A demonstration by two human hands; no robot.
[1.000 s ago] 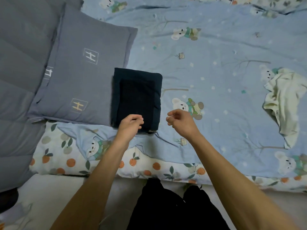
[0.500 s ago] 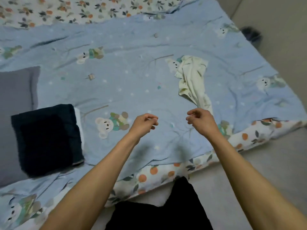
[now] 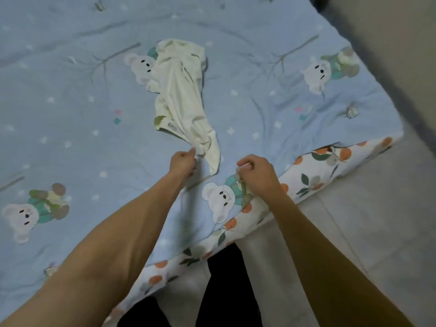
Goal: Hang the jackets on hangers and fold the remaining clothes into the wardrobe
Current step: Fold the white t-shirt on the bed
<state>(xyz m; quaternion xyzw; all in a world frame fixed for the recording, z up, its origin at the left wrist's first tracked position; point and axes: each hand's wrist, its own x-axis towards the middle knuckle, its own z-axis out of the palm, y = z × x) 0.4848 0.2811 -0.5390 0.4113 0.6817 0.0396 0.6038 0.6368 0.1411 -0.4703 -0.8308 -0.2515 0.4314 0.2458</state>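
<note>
A crumpled cream-white garment (image 3: 181, 95) lies on the blue bear-print bedspread (image 3: 70, 114), its narrow lower end pointing toward me. My left hand (image 3: 182, 162) pinches that lower end with thumb and fingers. My right hand (image 3: 256, 172) hovers a little to the right of the garment, fingers curled, holding nothing, over a printed bear near the bed's edge.
The bedspread's orange-and-leaf patterned underside (image 3: 318, 166) hangs over the bed edge at the right and front. A pale tiled floor (image 3: 354, 232) runs along the right. My dark trouser legs (image 3: 226, 291) stand against the bed edge.
The view has swung right, away from the folded dark garment and grey pillow. Both hands have moved to the cream garment, and my left hand has taken hold of its lower end.
</note>
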